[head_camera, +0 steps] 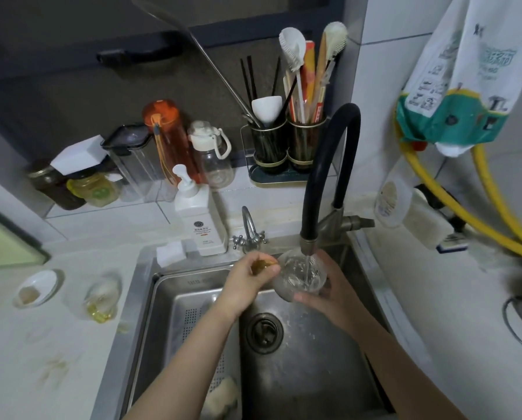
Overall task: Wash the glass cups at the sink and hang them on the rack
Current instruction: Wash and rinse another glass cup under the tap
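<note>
glass cup [299, 275] under running faucet [329, 165], over sink [314, 359], rinse under way. going left to right: second glass cup [102, 298] on counter [26, 359], not yet washed by look of it, something yellowish inside. soap bottle [200, 219] behind sink. left hand [250, 280] pinches small brownish thing, maybe scrub pad, blurred, touching cup rim. right hand [329, 291] wraps fingers round cup body, tilting mouth toward stream. progress: 1 cup mid-wash, 1 waiting; hanging not begun, rack not identifiable in view.

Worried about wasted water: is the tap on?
On: a stream falls from the black tap into the glass.
</note>
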`<control>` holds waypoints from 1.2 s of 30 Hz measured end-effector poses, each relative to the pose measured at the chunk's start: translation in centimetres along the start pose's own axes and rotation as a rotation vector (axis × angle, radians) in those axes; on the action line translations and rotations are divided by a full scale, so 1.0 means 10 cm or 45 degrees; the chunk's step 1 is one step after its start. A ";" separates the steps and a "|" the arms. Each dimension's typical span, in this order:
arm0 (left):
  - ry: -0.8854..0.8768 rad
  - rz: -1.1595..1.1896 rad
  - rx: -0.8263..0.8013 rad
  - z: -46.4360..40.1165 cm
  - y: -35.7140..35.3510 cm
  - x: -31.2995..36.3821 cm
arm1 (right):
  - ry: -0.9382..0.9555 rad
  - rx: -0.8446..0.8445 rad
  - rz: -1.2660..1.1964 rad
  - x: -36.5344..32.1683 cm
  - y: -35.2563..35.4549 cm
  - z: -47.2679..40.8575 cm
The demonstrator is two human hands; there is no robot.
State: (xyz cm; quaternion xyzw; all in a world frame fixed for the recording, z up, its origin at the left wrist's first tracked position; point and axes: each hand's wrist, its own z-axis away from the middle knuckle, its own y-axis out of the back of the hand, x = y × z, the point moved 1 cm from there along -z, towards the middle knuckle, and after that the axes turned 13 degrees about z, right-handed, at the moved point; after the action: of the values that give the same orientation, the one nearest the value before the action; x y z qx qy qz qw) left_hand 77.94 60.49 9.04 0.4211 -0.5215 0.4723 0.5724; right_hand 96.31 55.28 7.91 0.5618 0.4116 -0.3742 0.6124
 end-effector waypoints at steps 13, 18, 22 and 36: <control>-0.058 0.327 0.170 0.36 -0.45 -0.16 | -0.303 -0.024 -0.364 -0.10 -0.23 0.15; 0.013 0.346 0.198 0.19 -0.41 -0.10 | -0.137 -0.069 0.034 -0.19 -0.12 0.09; 0.197 0.387 0.116 0.11 -0.41 -0.07 | -0.089 0.022 0.078 -0.24 -0.01 0.05; 0.193 0.407 0.202 0.14 -0.44 -0.18 | -0.064 -0.295 -0.160 -0.24 0.07 -0.11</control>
State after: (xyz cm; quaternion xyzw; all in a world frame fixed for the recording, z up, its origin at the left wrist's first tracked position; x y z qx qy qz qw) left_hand 81.92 58.04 7.45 0.3397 -0.4983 0.6272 0.4928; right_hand 95.97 56.38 10.32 0.4508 0.4709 -0.3760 0.6586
